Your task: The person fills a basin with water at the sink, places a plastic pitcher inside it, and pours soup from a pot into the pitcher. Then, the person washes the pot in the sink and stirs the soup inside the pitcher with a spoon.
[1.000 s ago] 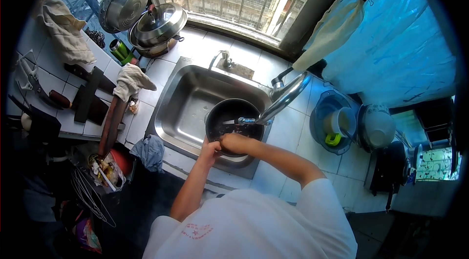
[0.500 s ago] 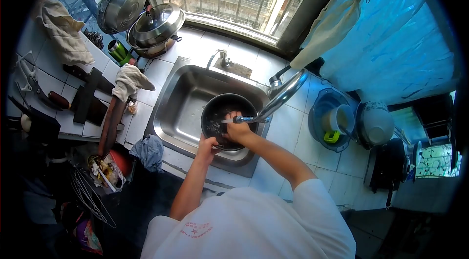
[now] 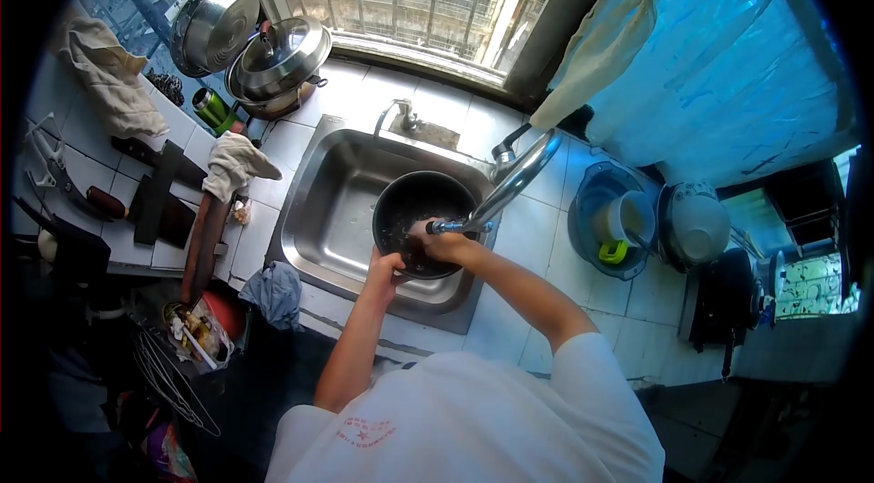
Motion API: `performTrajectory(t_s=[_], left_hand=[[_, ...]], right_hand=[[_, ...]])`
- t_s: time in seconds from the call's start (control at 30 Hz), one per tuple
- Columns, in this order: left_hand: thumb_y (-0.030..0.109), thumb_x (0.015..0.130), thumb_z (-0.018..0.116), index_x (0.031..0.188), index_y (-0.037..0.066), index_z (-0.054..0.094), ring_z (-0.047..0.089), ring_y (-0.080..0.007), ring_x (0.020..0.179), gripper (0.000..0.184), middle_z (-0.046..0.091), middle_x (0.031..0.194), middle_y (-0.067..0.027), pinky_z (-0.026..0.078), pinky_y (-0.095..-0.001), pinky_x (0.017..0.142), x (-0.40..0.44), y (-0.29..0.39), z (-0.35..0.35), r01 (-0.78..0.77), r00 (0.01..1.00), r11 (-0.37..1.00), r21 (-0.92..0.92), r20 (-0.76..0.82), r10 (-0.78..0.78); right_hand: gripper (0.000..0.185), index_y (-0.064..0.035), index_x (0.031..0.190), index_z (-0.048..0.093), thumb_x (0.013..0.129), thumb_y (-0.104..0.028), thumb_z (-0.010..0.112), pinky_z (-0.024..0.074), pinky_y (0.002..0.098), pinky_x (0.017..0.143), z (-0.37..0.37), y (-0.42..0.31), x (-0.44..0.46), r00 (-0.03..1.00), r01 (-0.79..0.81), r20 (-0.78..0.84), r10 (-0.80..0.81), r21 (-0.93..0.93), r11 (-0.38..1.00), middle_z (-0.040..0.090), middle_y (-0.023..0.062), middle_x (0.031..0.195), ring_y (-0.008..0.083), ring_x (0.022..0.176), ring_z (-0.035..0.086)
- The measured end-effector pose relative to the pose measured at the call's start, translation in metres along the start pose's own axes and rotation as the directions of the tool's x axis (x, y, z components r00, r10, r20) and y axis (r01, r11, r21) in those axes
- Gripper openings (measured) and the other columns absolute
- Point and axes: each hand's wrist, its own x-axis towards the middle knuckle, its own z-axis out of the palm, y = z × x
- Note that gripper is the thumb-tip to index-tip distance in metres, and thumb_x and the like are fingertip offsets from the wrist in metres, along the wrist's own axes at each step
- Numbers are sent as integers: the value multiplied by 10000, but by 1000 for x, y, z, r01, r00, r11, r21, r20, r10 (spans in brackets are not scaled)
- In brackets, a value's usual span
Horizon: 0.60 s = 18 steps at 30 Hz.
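Note:
A dark round pot sits in the steel sink, toward its right side. My left hand holds the pot's near-left rim, thumb over the edge and fingers around the outside. Down inside the pot is my right hand, under the faucet's spout; its fingers are partly hidden and blurred. The curved chrome faucet reaches over the pot from the right. Wet glints show on the pot's inside, and I cannot make out what else is in it.
A small tap stands behind the sink. To the right are a blue basin holding a cup and a stack of bowls. Lidded pots, a green bottle and knives are at left. A grey cloth hangs at the counter edge.
My right hand has shifted slightly left and down inside the pot, its fingers now less visible. My left hand keeps its hold on the rim. The whole view has tilted a little.

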Motion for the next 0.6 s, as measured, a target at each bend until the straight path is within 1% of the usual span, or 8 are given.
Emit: performTrajectory(t_s=[0.03, 0.13, 0.2, 0.23, 0.4, 0.5, 0.53, 0.6], left_hand=[[-4, 571, 475, 1181, 135, 371, 515, -221, 828, 634, 470, 983, -78, 533, -376, 597, 0, 2, 3, 8, 1000, 1000, 15, 8, -8], [-4, 568, 478, 1171, 138, 378, 515, -213, 824, 627, 473, 975, -76, 529, -387, 604, -4, 6, 15, 16, 1000, 998, 53, 24, -18], [-3, 565, 481, 1164, 140, 382, 517, -210, 824, 624, 475, 971, -75, 528, -396, 610, -7, 9, 22, 15, 999, 997, 76, 30, -17], [-2, 563, 482, 1163, 146, 381, 517, -209, 824, 626, 477, 972, -76, 529, -404, 617, -8, 10, 24, 16, 999, 996, 85, 37, -19], [18, 564, 466, 1253, 141, 366, 596, -256, 752, 707, 529, 989, -104, 570, -422, 591, 5, 9, 29, 16, 999, 995, 98, 31, -19], [16, 540, 448, 1211, 95, 384, 607, -285, 778, 679, 537, 977, -135, 573, -467, 613, 8, 11, 29, 19, 997, 993, 117, 73, -28], [16, 532, 446, 1198, 88, 390, 608, -291, 784, 672, 538, 975, -141, 572, -477, 622, 10, 12, 29, 12, 995, 991, 134, 101, -25], [14, 549, 464, 1211, 130, 359, 560, -265, 844, 680, 502, 1000, -126, 564, -448, 632, 8, 13, 27, 59, 991, 986, 157, 106, -76]], right_hand=[[172, -40, 917, 599, 773, -68, 507, 474, 389, 720, -8, -5, 0, 1000, -1, -3, 1, -1, 1000, 608, 147, 923, 317, 882, 592], [124, -27, 838, 610, 769, -88, 527, 462, 371, 695, -40, -25, 0, 993, -102, -95, 77, -305, 947, 595, 135, 895, 306, 872, 570], [126, -39, 798, 608, 745, -111, 520, 441, 351, 651, -56, -15, -2, 988, -12, -133, -73, -550, 835, 582, 116, 791, 267, 793, 565], [94, -47, 751, 589, 712, -114, 536, 414, 321, 626, -63, -4, -4, 948, 61, -222, -230, -580, 812, 561, 94, 776, 219, 750, 539], [38, -52, 692, 540, 689, -84, 521, 420, 343, 644, -85, 5, 9, 832, -61, -475, -288, -594, 802, 511, 98, 731, 240, 740, 522], [76, -76, 648, 538, 722, -84, 551, 404, 326, 633, -115, 11, 18, 760, -376, -632, -148, -615, 694, 506, 86, 652, 198, 691, 509], [81, -66, 718, 602, 749, -103, 536, 418, 339, 720, -116, 30, 24, 755, -475, -655, -29, -577, 664, 560, 96, 707, 218, 767, 541], [202, -56, 911, 662, 795, -163, 536, 374, 433, 871, -142, 22, 17, 847, -523, -439, 301, -789, 322, 628, 127, 890, 280, 950, 553]])
